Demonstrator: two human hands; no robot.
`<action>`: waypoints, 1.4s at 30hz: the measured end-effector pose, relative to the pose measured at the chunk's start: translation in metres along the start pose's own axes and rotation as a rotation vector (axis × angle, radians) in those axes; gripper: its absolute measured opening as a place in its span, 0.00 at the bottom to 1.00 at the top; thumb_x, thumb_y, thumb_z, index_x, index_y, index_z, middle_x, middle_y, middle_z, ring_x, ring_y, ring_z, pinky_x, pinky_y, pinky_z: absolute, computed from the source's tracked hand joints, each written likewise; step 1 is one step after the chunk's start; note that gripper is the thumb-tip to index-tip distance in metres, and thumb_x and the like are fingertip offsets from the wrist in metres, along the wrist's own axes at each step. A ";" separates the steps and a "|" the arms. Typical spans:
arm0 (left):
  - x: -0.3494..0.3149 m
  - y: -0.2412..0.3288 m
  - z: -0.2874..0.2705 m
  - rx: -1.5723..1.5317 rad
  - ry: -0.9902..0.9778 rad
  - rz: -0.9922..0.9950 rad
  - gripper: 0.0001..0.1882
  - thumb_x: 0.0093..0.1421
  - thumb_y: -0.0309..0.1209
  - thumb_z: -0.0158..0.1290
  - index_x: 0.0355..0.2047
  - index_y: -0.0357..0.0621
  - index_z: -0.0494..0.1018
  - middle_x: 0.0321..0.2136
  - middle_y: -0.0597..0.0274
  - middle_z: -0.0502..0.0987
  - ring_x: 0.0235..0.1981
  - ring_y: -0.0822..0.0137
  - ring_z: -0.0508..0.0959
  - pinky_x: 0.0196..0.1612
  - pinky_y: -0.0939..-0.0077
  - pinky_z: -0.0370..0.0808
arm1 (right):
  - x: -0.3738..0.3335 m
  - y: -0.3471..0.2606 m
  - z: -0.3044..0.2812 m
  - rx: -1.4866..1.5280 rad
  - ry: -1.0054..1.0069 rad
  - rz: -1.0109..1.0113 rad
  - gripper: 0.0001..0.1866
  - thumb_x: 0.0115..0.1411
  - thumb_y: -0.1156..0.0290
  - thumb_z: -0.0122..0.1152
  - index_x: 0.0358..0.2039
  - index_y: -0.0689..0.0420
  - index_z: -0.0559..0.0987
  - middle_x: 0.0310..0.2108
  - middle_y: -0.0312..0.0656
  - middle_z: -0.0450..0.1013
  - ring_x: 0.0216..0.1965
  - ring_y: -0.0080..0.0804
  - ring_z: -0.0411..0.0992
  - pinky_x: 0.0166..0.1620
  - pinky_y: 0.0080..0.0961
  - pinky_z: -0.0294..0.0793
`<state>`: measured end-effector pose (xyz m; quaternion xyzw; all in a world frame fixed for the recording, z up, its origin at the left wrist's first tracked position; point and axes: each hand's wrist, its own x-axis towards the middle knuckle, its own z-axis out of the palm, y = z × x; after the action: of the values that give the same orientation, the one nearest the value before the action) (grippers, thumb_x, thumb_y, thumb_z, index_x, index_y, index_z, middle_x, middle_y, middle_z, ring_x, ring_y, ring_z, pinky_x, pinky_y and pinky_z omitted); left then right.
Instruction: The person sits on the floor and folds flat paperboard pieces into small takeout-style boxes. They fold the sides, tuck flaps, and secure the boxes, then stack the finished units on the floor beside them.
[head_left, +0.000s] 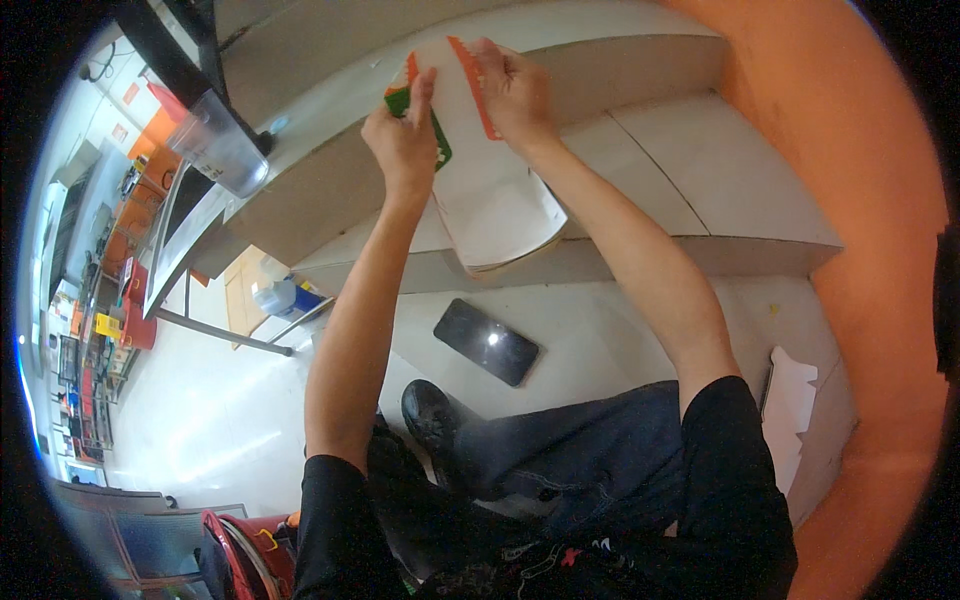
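Note:
A paperboard carton (pixel 500 222), white inside, is spread open over the tiled steps in front of me. Its printed side edges show orange and green with scalloped trim. On the left edge, over the green part, my left hand (pixel 405 145) is closed with the thumb pointing up. The opposite orange edge is pinched by my right hand (pixel 515 98), whose fingertips are partly hidden. The carton's lower end forms a shallow, rounded white tray shape.
A dark smartphone (pixel 487 342) lies below the carton, near my black shoe (pixel 430 415). On the left are a clear plastic cup (pixel 228 150) and a blue-and-white jug (pixel 285 298) by a metal table leg (pixel 225 332). A cut white board (pixel 790 405) lies right, beside an orange wall (pixel 870 250).

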<state>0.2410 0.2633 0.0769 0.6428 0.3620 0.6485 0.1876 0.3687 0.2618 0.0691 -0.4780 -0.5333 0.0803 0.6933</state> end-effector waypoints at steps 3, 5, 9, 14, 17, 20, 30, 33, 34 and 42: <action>-0.002 -0.004 0.000 0.031 0.003 0.012 0.19 0.63 0.42 0.54 0.31 0.34 0.77 0.20 0.67 0.74 0.23 0.77 0.67 0.26 0.76 0.66 | -0.002 0.000 0.000 0.043 0.021 -0.025 0.28 0.64 0.45 0.50 0.32 0.60 0.81 0.19 0.34 0.72 0.23 0.18 0.66 0.29 0.21 0.68; -0.001 -0.006 0.000 0.019 -0.029 -0.019 0.19 0.63 0.43 0.54 0.29 0.35 0.77 0.18 0.69 0.71 0.21 0.78 0.65 0.24 0.77 0.64 | -0.002 0.000 -0.003 0.136 -0.025 0.001 0.28 0.63 0.45 0.51 0.31 0.60 0.81 0.19 0.34 0.72 0.22 0.18 0.65 0.28 0.20 0.68; 0.003 -0.008 0.004 -0.065 -0.066 -0.091 0.20 0.63 0.44 0.53 0.27 0.38 0.76 0.17 0.72 0.69 0.21 0.80 0.64 0.23 0.79 0.61 | 0.000 0.000 -0.005 0.117 0.024 -0.038 0.29 0.62 0.43 0.51 0.30 0.60 0.81 0.18 0.34 0.72 0.22 0.19 0.65 0.27 0.22 0.68; 0.013 -0.003 0.005 -0.145 -0.161 -0.050 0.26 0.63 0.49 0.50 0.29 0.33 0.77 0.18 0.68 0.72 0.23 0.79 0.67 0.28 0.79 0.67 | 0.007 -0.004 -0.011 -0.001 0.117 -0.156 0.31 0.62 0.42 0.48 0.27 0.61 0.80 0.16 0.39 0.70 0.20 0.22 0.64 0.26 0.26 0.67; 0.022 0.005 0.006 -0.339 -0.182 -0.164 0.26 0.64 0.50 0.49 0.28 0.35 0.77 0.20 0.67 0.73 0.26 0.79 0.69 0.30 0.79 0.68 | 0.012 -0.006 -0.018 0.080 0.133 -0.217 0.32 0.63 0.41 0.46 0.26 0.61 0.79 0.15 0.41 0.68 0.19 0.23 0.65 0.26 0.26 0.67; 0.032 0.016 0.006 -0.209 -0.285 -0.049 0.23 0.64 0.48 0.50 0.30 0.36 0.78 0.20 0.65 0.75 0.26 0.78 0.70 0.30 0.78 0.69 | 0.011 -0.003 -0.024 -0.031 0.032 -0.120 0.32 0.64 0.41 0.45 0.27 0.60 0.79 0.17 0.40 0.71 0.21 0.24 0.68 0.28 0.26 0.68; 0.040 0.015 0.021 0.179 -0.174 0.308 0.20 0.64 0.44 0.50 0.36 0.37 0.78 0.19 0.50 0.75 0.23 0.73 0.73 0.30 0.73 0.70 | 0.040 0.016 -0.042 0.064 -0.206 0.080 0.29 0.63 0.44 0.46 0.34 0.61 0.78 0.27 0.43 0.76 0.30 0.32 0.72 0.38 0.32 0.71; 0.041 0.012 0.021 0.209 -0.110 0.313 0.20 0.64 0.43 0.50 0.38 0.36 0.77 0.24 0.48 0.77 0.27 0.69 0.76 0.33 0.71 0.72 | 0.047 0.005 -0.068 -0.222 -0.273 0.018 0.28 0.65 0.47 0.45 0.39 0.62 0.78 0.32 0.46 0.77 0.36 0.33 0.73 0.42 0.32 0.70; 0.041 0.014 0.020 0.213 -0.092 0.316 0.20 0.63 0.43 0.50 0.39 0.36 0.77 0.26 0.48 0.78 0.29 0.68 0.78 0.35 0.71 0.72 | 0.044 -0.001 -0.077 -0.298 -0.241 0.001 0.26 0.62 0.48 0.51 0.38 0.61 0.78 0.31 0.43 0.76 0.36 0.31 0.73 0.42 0.29 0.70; 0.035 0.047 -0.014 -0.024 -0.465 -0.131 0.27 0.62 0.45 0.50 0.47 0.30 0.73 0.40 0.42 0.78 0.42 0.55 0.79 0.43 0.65 0.76 | -0.024 -0.088 -0.112 -0.599 -0.704 -0.056 0.22 0.56 0.55 0.62 0.44 0.58 0.76 0.39 0.45 0.75 0.41 0.33 0.72 0.45 0.28 0.71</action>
<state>0.2344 0.2538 0.1361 0.7477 0.3423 0.4735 0.3154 0.4153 0.1351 0.1219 -0.5863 -0.7487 0.0611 0.3033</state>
